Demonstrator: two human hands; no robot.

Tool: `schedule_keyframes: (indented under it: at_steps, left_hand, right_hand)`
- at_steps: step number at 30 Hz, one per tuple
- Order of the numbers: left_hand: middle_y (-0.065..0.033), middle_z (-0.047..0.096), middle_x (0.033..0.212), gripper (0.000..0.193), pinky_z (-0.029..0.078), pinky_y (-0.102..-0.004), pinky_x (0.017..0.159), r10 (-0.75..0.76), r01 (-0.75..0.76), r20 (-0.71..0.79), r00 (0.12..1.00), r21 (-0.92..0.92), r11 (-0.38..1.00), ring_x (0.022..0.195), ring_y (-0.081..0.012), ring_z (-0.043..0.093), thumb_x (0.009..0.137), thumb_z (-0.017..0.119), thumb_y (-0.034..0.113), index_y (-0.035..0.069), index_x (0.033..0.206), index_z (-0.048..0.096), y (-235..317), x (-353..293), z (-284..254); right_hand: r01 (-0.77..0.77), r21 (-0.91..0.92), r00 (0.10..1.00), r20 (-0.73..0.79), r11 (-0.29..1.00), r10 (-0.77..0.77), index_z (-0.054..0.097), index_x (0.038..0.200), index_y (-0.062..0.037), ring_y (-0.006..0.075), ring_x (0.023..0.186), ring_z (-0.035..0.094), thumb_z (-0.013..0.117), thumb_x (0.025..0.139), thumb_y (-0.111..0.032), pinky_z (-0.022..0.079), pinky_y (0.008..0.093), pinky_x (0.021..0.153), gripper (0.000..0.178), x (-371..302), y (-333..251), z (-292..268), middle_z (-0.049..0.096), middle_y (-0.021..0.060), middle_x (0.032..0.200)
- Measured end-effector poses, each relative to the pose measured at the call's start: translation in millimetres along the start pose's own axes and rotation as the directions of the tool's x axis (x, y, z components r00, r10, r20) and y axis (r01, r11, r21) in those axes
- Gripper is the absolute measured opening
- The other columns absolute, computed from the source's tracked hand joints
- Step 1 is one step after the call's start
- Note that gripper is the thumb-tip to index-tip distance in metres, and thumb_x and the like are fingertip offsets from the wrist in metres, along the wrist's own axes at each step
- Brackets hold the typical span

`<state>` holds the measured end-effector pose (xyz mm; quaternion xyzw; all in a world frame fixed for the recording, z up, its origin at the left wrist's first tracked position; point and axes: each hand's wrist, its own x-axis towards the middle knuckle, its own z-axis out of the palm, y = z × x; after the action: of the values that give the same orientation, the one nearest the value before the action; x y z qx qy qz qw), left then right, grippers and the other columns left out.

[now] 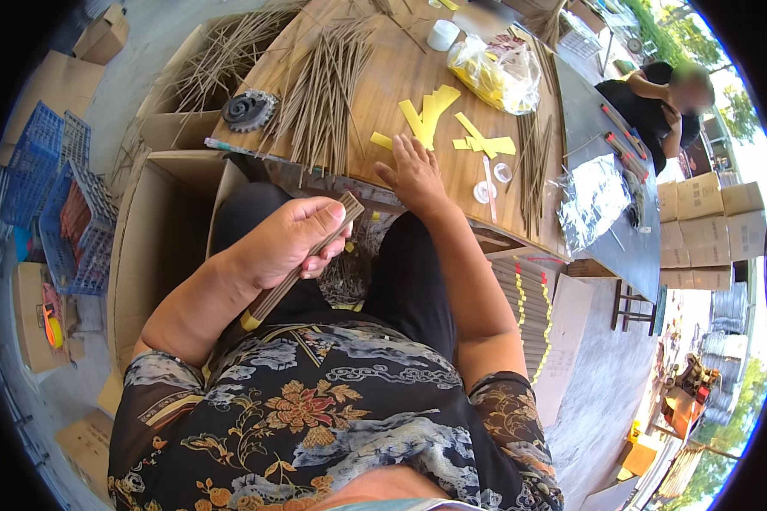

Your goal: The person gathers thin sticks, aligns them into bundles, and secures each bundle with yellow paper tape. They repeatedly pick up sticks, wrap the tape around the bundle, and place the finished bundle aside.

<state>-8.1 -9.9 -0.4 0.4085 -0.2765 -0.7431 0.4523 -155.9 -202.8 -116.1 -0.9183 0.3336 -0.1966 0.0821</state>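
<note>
My left hand (294, 238) is closed round a tight bundle of thin brown sticks (274, 298), held slanting above my lap. A yellow band wraps the bundle's lower end. My right hand (416, 175) reaches over the wooden table's near edge, fingers stretched out and holding nothing I can see. Its fingertips are at a fanned pile of yellow paper strips (435, 111); whether they touch is unclear. More crossed yellow strips (484, 140) lie to the right. Beside them are a small round dish (484, 192) with a flat white stick across it and a clear round lid (503, 173).
Loose brown sticks (320, 94) cover the table's left part, beside a dark toothed wheel (249, 111). A clear plastic bag (498, 72) sits farther back. Cardboard boxes (158, 204) stand left. A person (648, 111) sits beyond the grey table (601, 136) at right.
</note>
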Motion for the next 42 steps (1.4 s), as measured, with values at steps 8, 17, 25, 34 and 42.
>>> schedule_keyframes:
  at_steps: [8,17,25,34,42]
  left_hand:
    - [0.0001,0.046,0.063,0.032,0.032,-0.0158,0.039,0.040,-0.043,-0.058,0.998,-0.053,0.998,0.043,-0.0028,0.036,0.091,0.043,0.037,0.006,0.086,0.049,2,-7,-14]
    - [0.0000,0.046,0.064,0.030,0.032,-0.0148,0.040,0.060,-0.057,-0.062,0.996,0.053,0.997,0.043,-0.0023,0.035,0.092,0.042,0.034,0.006,0.087,0.049,5,-16,-1]
    - [0.0003,0.047,0.063,0.031,0.032,-0.0172,0.039,0.081,-0.067,-0.097,0.992,0.142,0.988,0.041,-0.0034,0.035,0.090,0.044,0.038,0.007,0.085,0.048,1,-30,17]
    - [0.0023,0.044,0.059,0.028,0.032,-0.0165,0.037,0.103,-0.083,-0.093,0.990,0.193,0.978,0.040,-0.0030,0.036,0.093,0.041,0.030,0.005,0.083,0.046,0,-43,37]
    - [0.0019,0.044,0.060,0.029,0.032,-0.0164,0.039,0.211,-0.175,-0.107,0.972,0.276,0.945,0.041,-0.0021,0.036,0.093,0.040,0.031,0.004,0.083,0.046,-5,-62,51]
  right_hand:
    - [0.122,-0.069,0.982,-0.139,0.990,-0.131,0.058,0.099,-0.0028,0.0277,0.098,0.052,0.061,0.073,-0.017,0.041,0.0370,0.083,0.030,-43,-11,0,0.058,0.0097,0.105]
    - [0.027,0.014,0.993,-0.119,1.000,-0.025,0.059,0.089,-0.0065,0.0293,0.084,0.052,0.060,0.071,-0.012,0.043,0.0370,0.073,0.019,-38,-3,-12,0.056,0.0089,0.085]
    - [0.117,-0.069,0.971,-0.201,0.991,-0.129,0.055,0.066,-0.0082,0.0294,0.079,0.051,0.058,0.067,-0.008,0.044,0.0381,0.067,0.003,-40,-3,2,0.054,0.0083,0.078]
    - [0.033,0.095,0.976,-0.216,0.995,-0.012,0.054,0.070,-0.0060,0.0335,0.069,0.054,0.054,0.071,-0.011,0.044,0.0419,0.062,0.005,-49,6,-11,0.057,0.0128,0.070]
    - [-0.353,0.930,0.899,0.306,0.104,0.315,0.054,0.085,-0.0022,0.0103,0.052,0.051,0.044,0.083,-0.007,0.042,0.0223,0.047,0.011,-74,-60,-85,0.056,0.0050,0.066]
